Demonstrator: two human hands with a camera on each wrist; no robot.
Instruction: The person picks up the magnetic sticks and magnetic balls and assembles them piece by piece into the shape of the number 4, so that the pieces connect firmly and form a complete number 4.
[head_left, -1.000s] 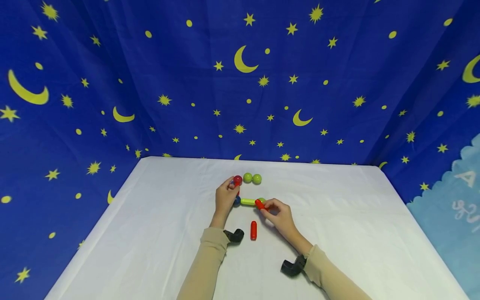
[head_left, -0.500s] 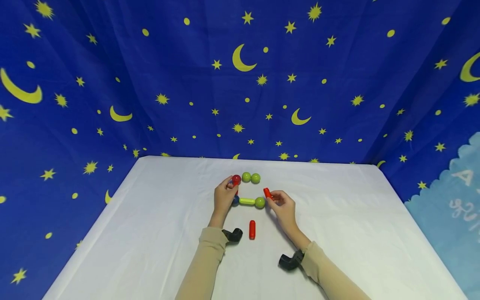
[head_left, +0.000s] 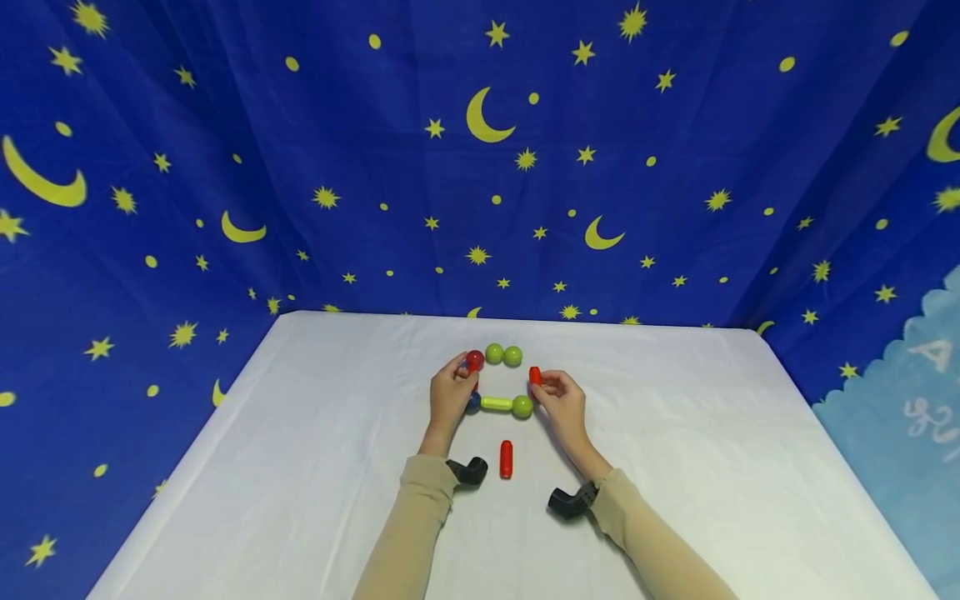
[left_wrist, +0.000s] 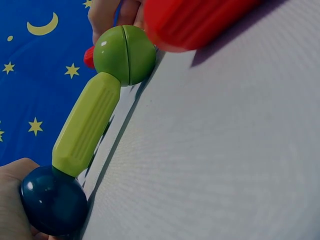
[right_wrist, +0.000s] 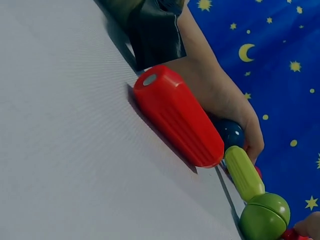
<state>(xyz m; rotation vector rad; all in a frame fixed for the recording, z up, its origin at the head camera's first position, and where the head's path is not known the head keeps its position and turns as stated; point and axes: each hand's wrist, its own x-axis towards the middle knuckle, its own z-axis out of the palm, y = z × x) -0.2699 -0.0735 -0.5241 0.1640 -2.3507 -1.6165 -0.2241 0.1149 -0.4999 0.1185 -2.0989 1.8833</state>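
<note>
My left hand (head_left: 448, 400) grips a red rod (head_left: 476, 382) that stands between a red ball (head_left: 475, 360) and a dark blue ball (left_wrist: 54, 201). From the blue ball a lime-green ridged rod (left_wrist: 86, 124) runs right to a green ball (left_wrist: 125, 55) with a seam round it. My right hand (head_left: 562, 407) pinches a second red rod (head_left: 535, 375), which points away from me at the green ball's far side. In the right wrist view, the end of this rod shows red beside the green ball (right_wrist: 265, 218). The fingers hide its lower part.
Two more green balls (head_left: 503, 355) sit side by side beyond, just right of the red ball. A loose red rod (head_left: 506, 460) with a grey disc in its end lies on the white-covered table (head_left: 675, 467) between my forearms. Star-patterned blue cloth (head_left: 420, 167) hangs behind.
My right hand has moved from over the green ball to its far right side, turning its red rod to point away from me. The left hand has kept its grip.
</note>
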